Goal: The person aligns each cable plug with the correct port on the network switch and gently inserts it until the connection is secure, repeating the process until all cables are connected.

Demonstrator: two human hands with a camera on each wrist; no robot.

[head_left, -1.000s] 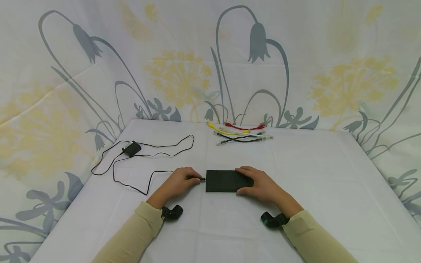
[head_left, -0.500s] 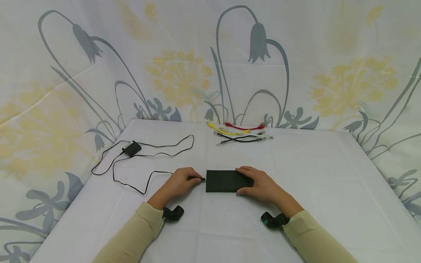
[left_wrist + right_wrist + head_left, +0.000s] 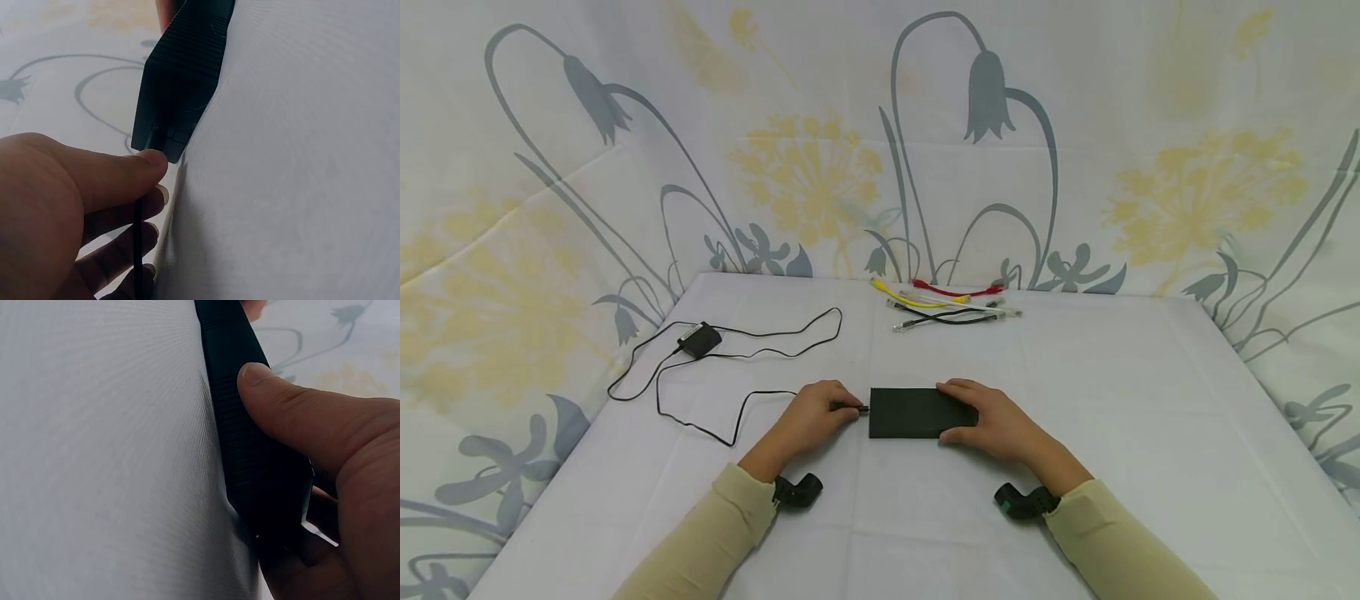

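A flat black box point(image 3: 904, 413) with ribbed sides lies on the white-covered table in front of me. My right hand point(image 3: 1003, 423) grips its right end, thumb on the near side and fingers on the far side. At the left end, my left hand point(image 3: 812, 414) pinches a black cable plug point(image 3: 159, 137) between thumb and fingers. The plug meets the box's end face, low down. From the pinch a thin black cable point(image 3: 138, 250) runs down past the other fingers in the left wrist view. It leads to a black power adapter point(image 3: 700, 340) on the left.
Several short network cables lie in a loose pile at the back, among them a red one point(image 3: 947, 290), a yellow one point(image 3: 910, 300) and black ones point(image 3: 951, 318). Loops of the adapter's cord point(image 3: 775, 335) spread over the left side. A flower-patterned curtain point(image 3: 820, 167) stands behind the table.
My left hand and wrist have edged slightly right, and the pale gap between plug and box has narrowed. The right hand and the box have stayed in place.
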